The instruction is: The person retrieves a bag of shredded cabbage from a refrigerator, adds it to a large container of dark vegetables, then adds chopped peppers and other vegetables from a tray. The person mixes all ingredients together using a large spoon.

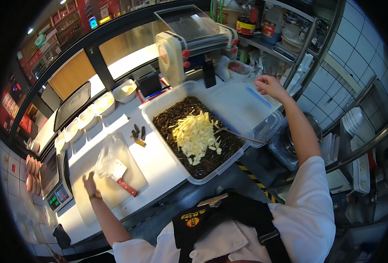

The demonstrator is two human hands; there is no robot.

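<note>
My left hand [90, 184] is over the cutting board [110, 194], fingers apart, just left of a clear plastic bag [107, 157]. A cleaver [124, 184] with a red handle lies on the board, its blade by the bag. My right hand [269, 86] hangs with curled fingers over the back right of the counter; whether it holds anything small I cannot tell. Between them stands a large clear plastic tub [218, 171] of dark brown strips. Chopped pale yellow pieces [195, 134] are heaped on the strips. A metal utensil [240, 134] leans across the tub's right rim.
Several white containers [86, 116] line the counter's back edge. A digital scale [57, 194] stands at the left. A few dark scraps [139, 134] lie beside the tub. Behind it are a cream machine [169, 59] with red knobs and a black phone-like device [208, 74]. A clear lid [268, 128] lies right.
</note>
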